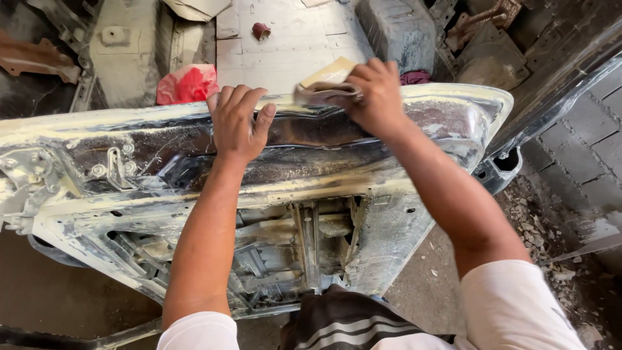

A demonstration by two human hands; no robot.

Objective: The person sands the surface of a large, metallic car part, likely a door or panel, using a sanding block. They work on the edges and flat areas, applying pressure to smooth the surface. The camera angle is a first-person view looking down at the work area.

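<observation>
A bare metal car door [129, 162], scuffed and coated in pale filler dust, lies tilted in front of me with its inner frame facing up. My left hand [236, 123] rests flat on the door's upper edge, fingers spread over the rim. My right hand [372, 94] grips a folded sheet of sandpaper [324, 81] and presses it against the same top edge, a little to the right of the left hand. Door hinges and bolts [110, 168] show at the left end.
A red plastic bag [188, 83] lies on the floor beyond the door. A grey block [398, 29] and rusty metal parts [486, 19] sit at the back right. A dark car body panel [557, 84] runs along the right. Rubble and paving lie at right.
</observation>
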